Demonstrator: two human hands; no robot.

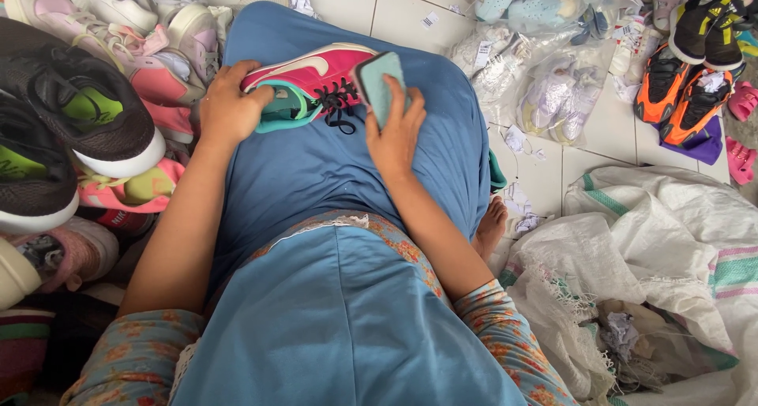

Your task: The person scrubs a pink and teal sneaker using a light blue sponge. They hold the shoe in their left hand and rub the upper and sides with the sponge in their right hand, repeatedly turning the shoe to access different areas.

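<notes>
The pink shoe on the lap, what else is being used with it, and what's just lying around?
In use:
pink shoe, held by left hand
teal pad, pressed on it by right hand

Lying about:
black shoe
orange shoes
bagged shoes
white sacks

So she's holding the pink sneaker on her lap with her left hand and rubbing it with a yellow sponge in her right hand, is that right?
Not quite: the sponge is teal, not yellow. The head view shows the left hand gripping the pink sneaker on the lap, and the right hand pressing the sponge against it.
</notes>
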